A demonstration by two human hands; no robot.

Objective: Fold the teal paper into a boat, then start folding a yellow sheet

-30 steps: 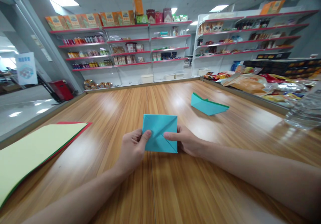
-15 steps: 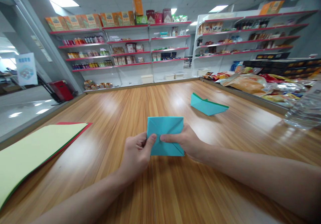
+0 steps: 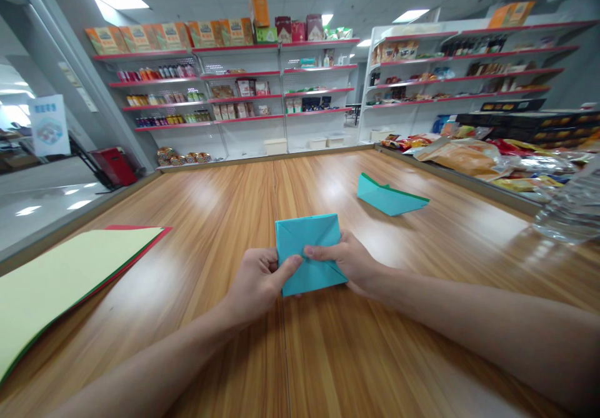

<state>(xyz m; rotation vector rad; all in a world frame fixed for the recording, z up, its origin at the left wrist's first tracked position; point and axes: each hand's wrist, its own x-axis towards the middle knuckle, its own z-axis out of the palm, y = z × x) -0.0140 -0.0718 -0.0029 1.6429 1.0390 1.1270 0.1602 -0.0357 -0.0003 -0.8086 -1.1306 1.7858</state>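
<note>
A square of folded blue paper (image 3: pixel 313 237) is held up above the wooden table (image 3: pixel 220 218), creases running diagonally across its face. My left hand (image 3: pixel 260 280) grips its left edge, the thumb flat on the front and the fingers behind. From the other side my right hand (image 3: pixel 354 262) pinches the right edge, its thumb tip close to the left thumb near the centre. The fingers behind the paper are mostly hidden. Farther back on the right lies a blue folded paper boat (image 3: pixel 391 196) with a green edge, apart from both hands.
At the left is a stack of coloured paper sheets (image 3: pixel 70 262), pale yellow on top with green and red below. A clear plastic bottle (image 3: pixel 569 209) stands at the right edge. Snack packets (image 3: pixel 469 155) lie beyond the table's right rim. Stocked shelves (image 3: pixel 244 99) line the back.
The folded square has tilted slightly, its right side rising at the top. My left thumb has slid right, toward the centre of the paper. Both hands keep their hold.
</note>
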